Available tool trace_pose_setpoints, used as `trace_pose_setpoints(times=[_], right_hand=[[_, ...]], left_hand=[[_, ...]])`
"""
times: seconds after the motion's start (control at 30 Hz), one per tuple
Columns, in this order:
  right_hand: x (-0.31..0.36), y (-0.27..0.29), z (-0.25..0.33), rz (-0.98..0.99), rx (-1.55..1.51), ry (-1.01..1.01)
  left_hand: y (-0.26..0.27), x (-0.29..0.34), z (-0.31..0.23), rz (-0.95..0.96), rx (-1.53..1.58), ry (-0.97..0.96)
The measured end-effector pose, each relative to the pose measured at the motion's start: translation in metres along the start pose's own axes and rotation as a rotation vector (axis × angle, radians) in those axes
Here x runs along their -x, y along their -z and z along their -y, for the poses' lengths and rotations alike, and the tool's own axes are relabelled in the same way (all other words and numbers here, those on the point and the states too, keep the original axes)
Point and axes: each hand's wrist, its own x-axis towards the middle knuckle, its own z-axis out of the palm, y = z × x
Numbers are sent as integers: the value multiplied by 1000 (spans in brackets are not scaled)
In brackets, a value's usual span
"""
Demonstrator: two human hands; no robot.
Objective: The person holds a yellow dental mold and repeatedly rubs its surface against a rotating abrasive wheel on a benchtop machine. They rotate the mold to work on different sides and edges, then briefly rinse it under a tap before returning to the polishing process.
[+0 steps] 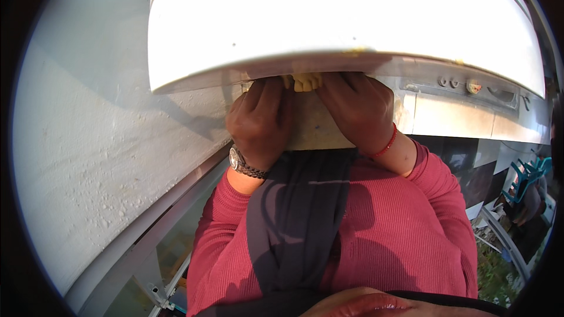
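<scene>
Both of my hands are raised close together beneath the lower edge of a large white curved body [341, 17]. My left hand [258, 114], with a dark-banded watch [238, 163] at the wrist, is closed, and its fingertips are hidden by that edge. My right hand [361, 108], with a red bracelet [388, 141] below it, is likewise curled, its fingertips out of sight. Between them a lumpy yellow thing [305, 81] shows, touching or very near the fingers of both; its kind is unclear. Behind it lies a beige surface [317, 123].
A rough whitewashed wall [106, 141] fills the left side. Along the right, a pale tiled ledge [452, 117] runs below the white body, near a strip with small round fittings [474, 86]. Teal chairs [526, 176] stand farther off at the lower right.
</scene>
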Motion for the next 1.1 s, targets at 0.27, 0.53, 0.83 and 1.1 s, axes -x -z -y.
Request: trace_pose_setpoints(times=[0.27, 0.53, 0.83, 1.1], right_hand=[[-1, 5, 2, 61, -10, -12], [13, 17, -8, 77, -57, 173], [26, 38, -23, -58, -224, 345], [41, 66, -44, -120, -220, 391]], left_hand=[[3, 1, -2, 23, -26, 21], [11, 14, 0, -55, 75, -54], [21, 21, -12, 43, 407, 78], [19, 26, -40, 409, 1370, 323]])
